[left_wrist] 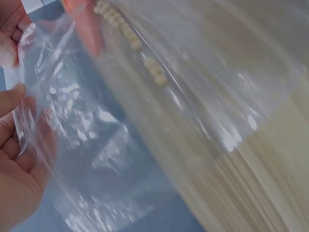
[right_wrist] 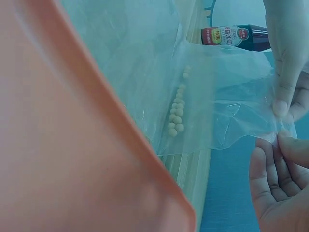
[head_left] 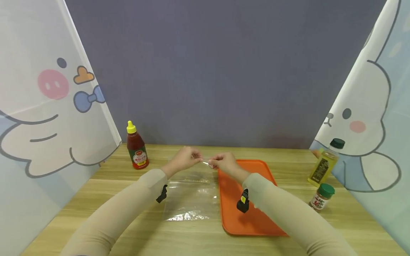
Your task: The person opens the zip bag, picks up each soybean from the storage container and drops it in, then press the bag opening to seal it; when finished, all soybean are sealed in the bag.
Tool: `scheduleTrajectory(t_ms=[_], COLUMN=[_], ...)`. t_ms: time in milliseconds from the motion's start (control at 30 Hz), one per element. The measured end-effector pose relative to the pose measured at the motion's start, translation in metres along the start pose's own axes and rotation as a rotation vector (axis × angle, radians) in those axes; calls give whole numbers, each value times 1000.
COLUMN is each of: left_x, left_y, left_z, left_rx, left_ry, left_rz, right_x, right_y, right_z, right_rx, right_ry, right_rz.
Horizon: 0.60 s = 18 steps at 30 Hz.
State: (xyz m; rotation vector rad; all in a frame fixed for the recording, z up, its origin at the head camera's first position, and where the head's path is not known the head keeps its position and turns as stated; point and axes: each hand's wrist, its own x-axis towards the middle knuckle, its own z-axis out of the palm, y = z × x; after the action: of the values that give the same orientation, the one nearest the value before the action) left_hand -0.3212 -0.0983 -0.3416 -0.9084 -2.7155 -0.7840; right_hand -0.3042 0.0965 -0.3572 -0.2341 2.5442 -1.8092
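Note:
A clear plastic bag (head_left: 192,203) lies on the table, its far end raised in both hands. Small round pale balls, like soybeans (right_wrist: 177,112), sit in a row inside it, also seen through the film in the left wrist view (left_wrist: 126,30). My left hand (head_left: 187,158) pinches the raised edge between thumb and fingers. Close beside it, my right hand (head_left: 226,162) pinches the same edge, leaving a short stretch of film between them. In the right wrist view the bag's raised part (right_wrist: 241,113) looks creased toward the fingertips.
An orange tray (head_left: 225,213) lies right of the bag, under the right forearm. A ketchup bottle (head_left: 137,153) stands at back left. On the right are an oil bottle (head_left: 323,167) and a green-lidded spice jar (head_left: 321,198). A grey panel (head_left: 192,78) rises behind the table.

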Motion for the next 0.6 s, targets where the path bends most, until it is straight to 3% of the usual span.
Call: scheduleTrajectory(t_ms=[367, 600], left_x=[-15, -21], left_y=[-21, -33], left_z=[-15, -23], left_rx=[9, 14], left_ry=[-12, -6], left_rz=[-94, -106], right_x=[-1, 0], right_y=[3, 2], right_z=[-2, -4], right_rx=[42, 44], right_ry=[-9, -9], right_rz=[31, 51])
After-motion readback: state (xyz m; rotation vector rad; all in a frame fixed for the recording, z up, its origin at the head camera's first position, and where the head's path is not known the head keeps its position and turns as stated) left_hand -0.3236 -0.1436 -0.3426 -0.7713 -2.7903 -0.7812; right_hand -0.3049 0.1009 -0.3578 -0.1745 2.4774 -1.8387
